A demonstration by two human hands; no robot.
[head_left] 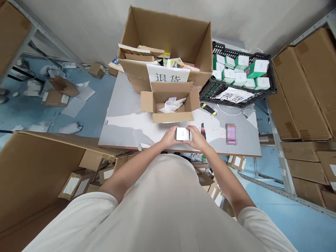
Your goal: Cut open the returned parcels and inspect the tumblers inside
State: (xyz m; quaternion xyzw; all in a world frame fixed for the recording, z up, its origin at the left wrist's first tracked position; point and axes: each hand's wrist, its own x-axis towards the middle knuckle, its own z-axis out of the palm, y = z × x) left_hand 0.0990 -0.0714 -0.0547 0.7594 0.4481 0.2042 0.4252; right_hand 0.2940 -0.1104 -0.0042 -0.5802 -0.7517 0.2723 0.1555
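Note:
Between my two hands, near the table's front edge, is a small white box (182, 133) with dark print on its top. My left hand (169, 137) is closed on its left side, and my right hand (195, 138) grips the right side. Just beyond them stands an open small cardboard box (172, 117) with crumpled white paper (172, 105) inside. A red and black utility knife (203, 131) lies right beside my right hand. Farther back to the right is a yellow and black utility knife (208, 109).
Behind stands a large open carton (170, 29) holding books, with a paper sign (168, 73). A black crate (237, 99) of green and white boxes is at the back right. A pink blurred object (231, 134) lies on the table (126, 131). Stacked cartons (301, 84) fill the right shelf.

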